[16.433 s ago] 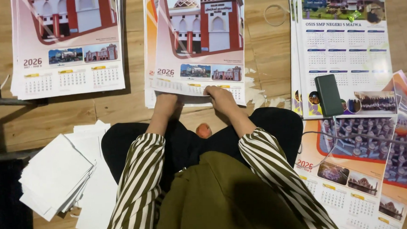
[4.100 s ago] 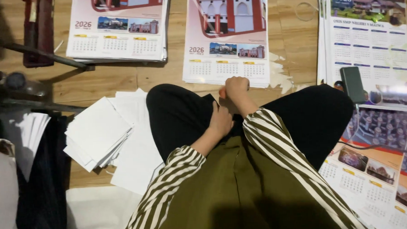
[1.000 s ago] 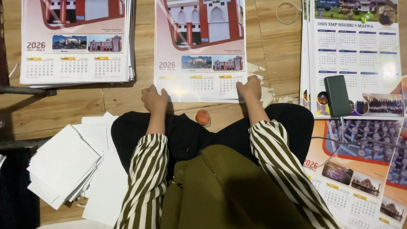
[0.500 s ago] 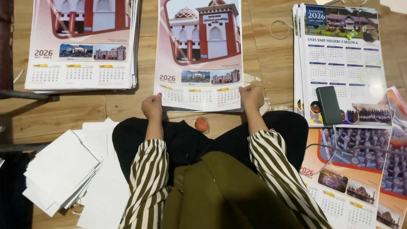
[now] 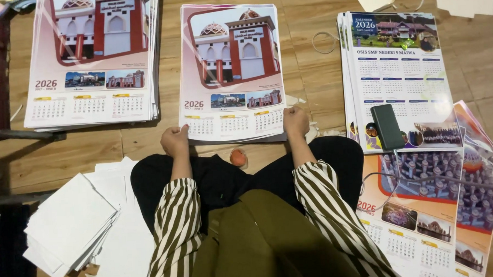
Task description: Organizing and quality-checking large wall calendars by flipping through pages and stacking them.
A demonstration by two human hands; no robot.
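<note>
A stack of wall calendars (image 5: 230, 73) with a picture of a red and white building lies on the wooden floor in front of me. My left hand (image 5: 174, 141) grips the stack's lower left corner. My right hand (image 5: 295, 121) holds its lower right corner. Both arms wear brown and white striped sleeves. A small orange object (image 5: 238, 157) lies on the floor between my knees, just below the stack.
A thicker pile of the same calendars (image 5: 93, 62) lies to the left. Other calendars (image 5: 400, 78) lie to the right with a dark phone (image 5: 387, 127) and cable on them. White paper sheets (image 5: 69, 224) are heaped at lower left. A rubber band (image 5: 325, 42) lies on the floor.
Both hands stay on the stack's lower corners; the left hand has closed further onto its corner. The view has tilted so more of the floor beyond the calendars shows.
</note>
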